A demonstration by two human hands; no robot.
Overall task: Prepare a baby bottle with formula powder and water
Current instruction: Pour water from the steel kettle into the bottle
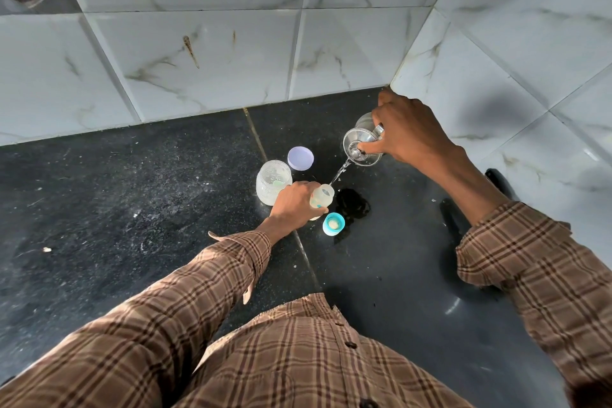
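At centre frame the left hand (294, 202) is wrapped around the open baby bottle (322, 197), steadying it on the black counter (132, 192). Just above and to its right, the right hand (409, 136) grips a tilted steel jug (361, 142), its thin water stream (341, 172) aimed at the bottle's mouth. The teal nipple cap (333, 224), the formula jar (273, 180) and its lilac lid (300, 158) are set close around the bottle, probably to leave the mouth clear.

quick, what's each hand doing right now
Left hand: closed around the baby bottle, steadying it on the counter.
Right hand: closed on the steel jug, tipping water into the bottle.
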